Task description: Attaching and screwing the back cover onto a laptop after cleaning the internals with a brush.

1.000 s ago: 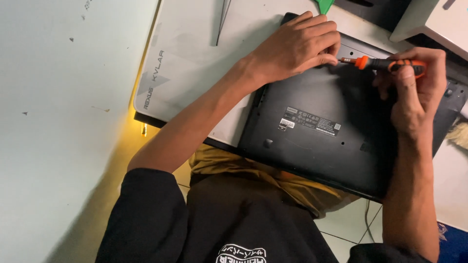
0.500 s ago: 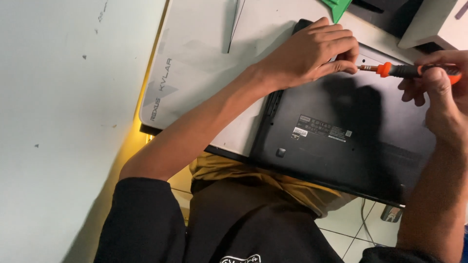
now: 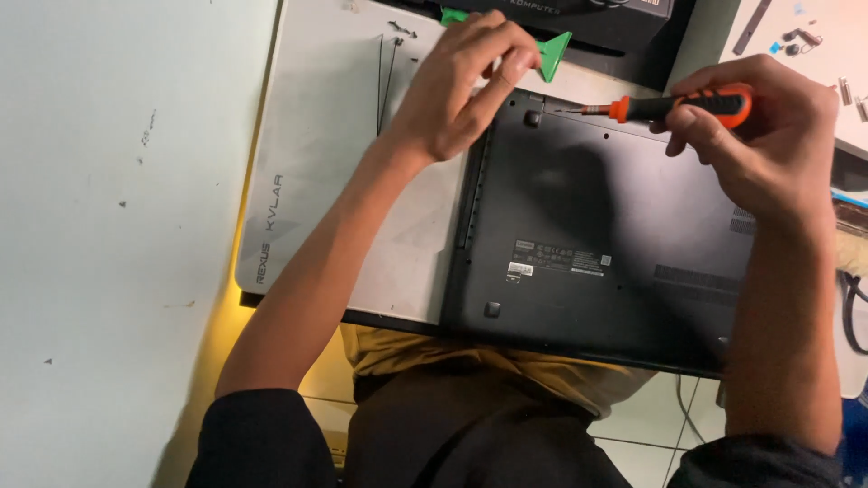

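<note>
Head view: the left hand (image 3: pixel 461 86) has come off the screwdriver tip and now rests, fingers loosely curled and gripping nothing, at the upturned black laptop's (image 3: pixel 615 262) corner, eleven o'clock of its base. The right hand (image 3: pixel 768 136), at two o'clock, stays closed around the orange-and-black screwdriver (image 3: pixel 669 107), tip lifted, suggesting repositioning between screws. A green pry tool (image 3: pixel 551 56) lies at twelve o'clock.

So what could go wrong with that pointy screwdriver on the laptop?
The screwdriver tip could slip and scratch the black laptop bottom, since the right hand holds it nearly flat. It might also poke the left hand, which rests close to the tip. The laptop's near edge hangs over the table, so it could tip.
</note>
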